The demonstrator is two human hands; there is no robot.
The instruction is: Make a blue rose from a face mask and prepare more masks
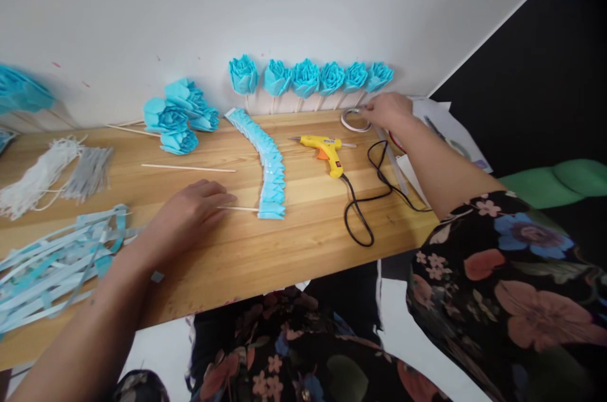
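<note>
— Tape roll (pixel 353 119): where does it lie, and what has it?

— At the back of the bench (pixel 294 244), close to the wall. The right hand (pixel 387 110) is on it, fingers bent down over its right rim. Whether they have pinched it cannot be made out.

— How would it handle?

— Probably very light: a thin, pale, stiff ring lying flat. Its smooth outer face may slip, so a pinch across the rim, one finger inside the hole, looks the surest hold.

— And the left hand (pixel 187 212)?

— Palm down and loosely spread, holding nothing. Its fingertips rest on the near end of a thin wooden stick (pixel 239 208), whose far end meets the foot of the petal strip (pixel 269 165).

— What is that strip?

— A long curved band of folded blue paper pieces, overlapped like scales. It is likely soft, easily creased and floppy if lifted at one end; the stick is the firmer place to hold.

— Further out?

— A yellow glue gun (pixel 326 149) lies between the strip and the roll, its black cord (pixel 363 209) looping toward the bench's front edge. Six blue paper roses (pixel 306 78) on sticks lean against the wall in a row, and a heap of flowers (pixel 179 114) lies to their left. A loose stick (pixel 187 167) lies in front of the heap. At the far left are white and grey strands (pixel 38 177) and flat blue paper strips (pixel 47 263).
</note>
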